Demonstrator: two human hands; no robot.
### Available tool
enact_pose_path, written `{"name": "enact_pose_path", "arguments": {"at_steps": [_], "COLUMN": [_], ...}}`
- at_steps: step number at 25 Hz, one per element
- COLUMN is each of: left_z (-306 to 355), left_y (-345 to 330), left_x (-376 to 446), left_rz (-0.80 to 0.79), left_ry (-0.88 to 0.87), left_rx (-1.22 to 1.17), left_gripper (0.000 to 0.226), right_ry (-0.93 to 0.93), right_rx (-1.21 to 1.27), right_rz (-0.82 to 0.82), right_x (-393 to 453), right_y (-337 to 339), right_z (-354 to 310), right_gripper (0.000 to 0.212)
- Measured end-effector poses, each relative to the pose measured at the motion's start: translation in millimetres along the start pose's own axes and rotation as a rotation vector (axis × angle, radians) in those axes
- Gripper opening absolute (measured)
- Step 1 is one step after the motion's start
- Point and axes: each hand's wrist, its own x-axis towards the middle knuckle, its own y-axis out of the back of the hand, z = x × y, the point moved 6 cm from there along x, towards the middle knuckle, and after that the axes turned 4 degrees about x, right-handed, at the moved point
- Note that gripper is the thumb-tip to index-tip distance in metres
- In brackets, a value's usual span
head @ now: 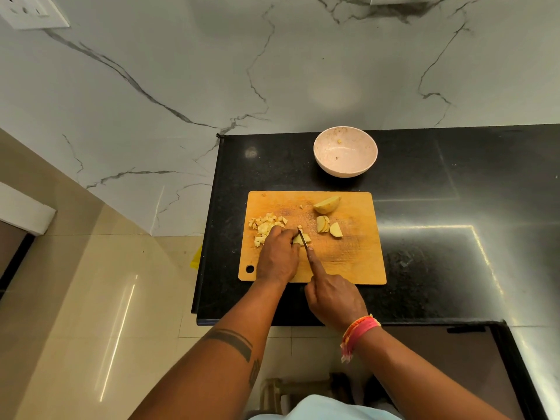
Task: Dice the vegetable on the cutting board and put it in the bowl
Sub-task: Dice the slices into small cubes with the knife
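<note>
Black countertop [424, 237] carrying wooden cutting board [348, 262] near front-left corner. Pink bowl [345, 151] sitting beyond board's far edge. Left hand [278, 256] curling over potato piece [301, 238] at board's middle, holding it. Right hand [333, 298] gripping knife [306, 244], forefinger lying along blade. Diced pieces [266, 225] lying by board's left edge; potato wedge [327, 205] and slices [328, 227] toward far edge.

The left hand [278, 258] covers most of the potato piece [303, 238] and the near part of the diced heap [266, 226]. The knife [305, 243] handle is hidden in the right hand [333, 298], and specks in the bowl [345, 151] are too small to identify.
</note>
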Motion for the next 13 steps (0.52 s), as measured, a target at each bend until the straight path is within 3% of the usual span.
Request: {"name": "enact_pose_path", "arguments": {"at_steps": [7,13], "left_z": [1.9,0.5], "left_y": [2.0,-0.3], "left_x": [1.4,1.0], "left_rz": [0.022,0.023], "left_ry": [0.0,0.006], "left_rx": [0.006,-0.008], "left_gripper": [0.034,0.036], "right_ry": [0.017,0.017], "right_rx": [-0.026,-0.014], "right_rz": [-0.032,-0.058], "right_x": [20.0,-18.2], "right_y": [-4.6,-14.2], "right_z": [-3.0,12.5], "right_gripper": [0.072,0.077]}}
